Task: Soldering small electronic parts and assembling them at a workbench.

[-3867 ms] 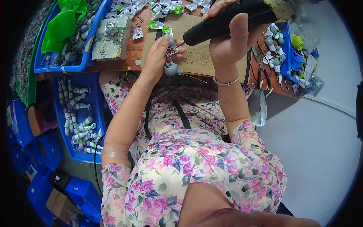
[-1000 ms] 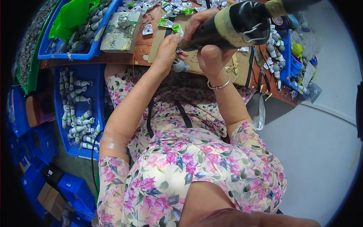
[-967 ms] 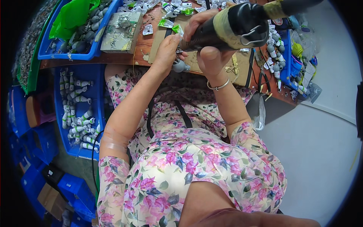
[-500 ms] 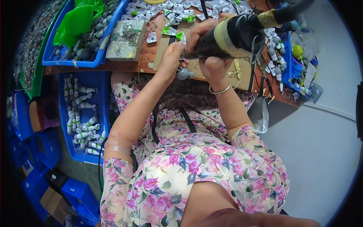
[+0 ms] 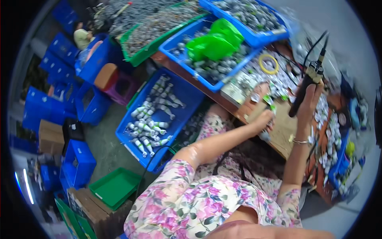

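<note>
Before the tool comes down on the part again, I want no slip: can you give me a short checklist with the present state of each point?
1. Right hand has a full grip on the black power tool: ok, fingers wrap the barrel.
2. Tool tip lined up with the part: not ok, the tool is raised and tilted, apart from the left hand.
3. Left hand steadies the small grey part at the cardboard pad: ok, though fingers hide most of the part.
4. Tool cord runs free: cannot tell, it leaves the tool's top among clutter.
5. Blue bin of finished pieces beside the left arm: ok.
</note>
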The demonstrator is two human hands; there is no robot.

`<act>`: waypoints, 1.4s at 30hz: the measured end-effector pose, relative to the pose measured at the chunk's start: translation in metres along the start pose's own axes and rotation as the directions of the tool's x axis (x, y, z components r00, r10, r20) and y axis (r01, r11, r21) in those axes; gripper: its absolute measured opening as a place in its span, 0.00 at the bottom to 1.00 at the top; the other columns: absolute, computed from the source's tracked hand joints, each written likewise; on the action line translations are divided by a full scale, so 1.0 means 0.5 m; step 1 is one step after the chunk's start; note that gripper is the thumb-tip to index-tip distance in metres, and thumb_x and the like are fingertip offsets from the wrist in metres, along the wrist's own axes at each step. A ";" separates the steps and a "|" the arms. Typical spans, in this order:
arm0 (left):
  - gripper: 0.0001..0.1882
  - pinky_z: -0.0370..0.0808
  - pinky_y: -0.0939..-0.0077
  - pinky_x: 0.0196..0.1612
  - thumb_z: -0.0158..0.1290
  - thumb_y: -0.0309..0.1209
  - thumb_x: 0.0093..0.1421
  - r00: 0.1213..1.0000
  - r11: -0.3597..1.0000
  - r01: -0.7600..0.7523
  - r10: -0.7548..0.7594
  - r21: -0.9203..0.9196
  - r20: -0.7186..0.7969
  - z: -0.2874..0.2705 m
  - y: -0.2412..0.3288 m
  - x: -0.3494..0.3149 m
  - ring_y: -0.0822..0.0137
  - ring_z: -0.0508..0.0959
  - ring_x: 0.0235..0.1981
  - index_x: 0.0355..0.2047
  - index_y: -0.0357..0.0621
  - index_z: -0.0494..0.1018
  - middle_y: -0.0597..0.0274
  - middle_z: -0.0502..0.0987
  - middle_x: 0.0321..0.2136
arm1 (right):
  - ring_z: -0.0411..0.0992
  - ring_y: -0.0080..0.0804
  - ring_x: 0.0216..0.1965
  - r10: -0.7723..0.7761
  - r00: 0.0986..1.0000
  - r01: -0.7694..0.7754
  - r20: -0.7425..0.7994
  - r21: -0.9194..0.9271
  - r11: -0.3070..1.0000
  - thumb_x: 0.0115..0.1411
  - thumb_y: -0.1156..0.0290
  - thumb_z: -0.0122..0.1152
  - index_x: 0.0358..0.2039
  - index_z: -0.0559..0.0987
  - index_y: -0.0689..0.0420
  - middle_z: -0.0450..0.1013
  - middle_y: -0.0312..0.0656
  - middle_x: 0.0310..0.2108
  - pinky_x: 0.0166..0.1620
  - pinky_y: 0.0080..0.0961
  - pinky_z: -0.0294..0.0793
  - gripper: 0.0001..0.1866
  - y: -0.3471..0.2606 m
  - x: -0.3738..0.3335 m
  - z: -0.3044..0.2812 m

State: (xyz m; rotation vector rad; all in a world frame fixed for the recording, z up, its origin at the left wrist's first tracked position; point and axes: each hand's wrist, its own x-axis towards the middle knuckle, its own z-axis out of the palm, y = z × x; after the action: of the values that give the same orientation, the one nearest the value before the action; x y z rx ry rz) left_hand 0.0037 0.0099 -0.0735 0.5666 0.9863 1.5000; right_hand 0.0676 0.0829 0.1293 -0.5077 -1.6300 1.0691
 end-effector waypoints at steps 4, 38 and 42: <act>0.19 0.72 0.81 0.19 0.40 0.49 0.69 0.998 0.998 0.058 -0.058 -0.011 0.028 0.009 0.034 -0.028 0.73 0.75 0.20 0.42 0.45 0.64 0.63 0.72 0.27 | 0.73 0.55 0.39 -0.020 0.986 0.127 0.168 -0.656 0.744 0.67 0.52 0.47 0.57 0.66 0.55 0.74 0.55 0.42 0.40 0.42 0.70 0.24 0.125 0.058 -0.060; 0.13 0.73 0.69 0.51 0.48 0.31 0.67 0.987 0.957 -0.002 0.049 -0.291 0.154 0.029 0.086 -0.095 0.66 0.76 0.45 0.51 0.43 0.65 0.56 0.74 0.47 | 0.76 0.37 0.39 0.224 0.971 -0.151 0.080 -0.522 0.840 0.54 0.59 0.67 0.52 0.69 0.57 0.75 0.44 0.37 0.44 0.32 0.73 0.28 0.087 -0.355 -0.093; 0.14 0.73 0.70 0.51 0.48 0.31 0.67 0.982 0.967 -0.025 0.071 -0.252 0.175 0.024 0.085 -0.109 0.67 0.75 0.46 0.51 0.43 0.65 0.55 0.74 0.47 | 0.75 0.32 0.40 0.247 0.968 -0.199 0.049 -0.449 0.871 0.57 0.61 0.65 0.51 0.69 0.56 0.75 0.42 0.37 0.41 0.25 0.72 0.25 0.082 -0.366 -0.093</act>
State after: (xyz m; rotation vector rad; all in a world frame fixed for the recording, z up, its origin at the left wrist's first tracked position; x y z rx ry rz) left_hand 0.0004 -0.0374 -0.0217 0.5383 0.6342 1.5567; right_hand 0.1646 -0.0194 -0.0026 -0.9756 -1.9552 0.8972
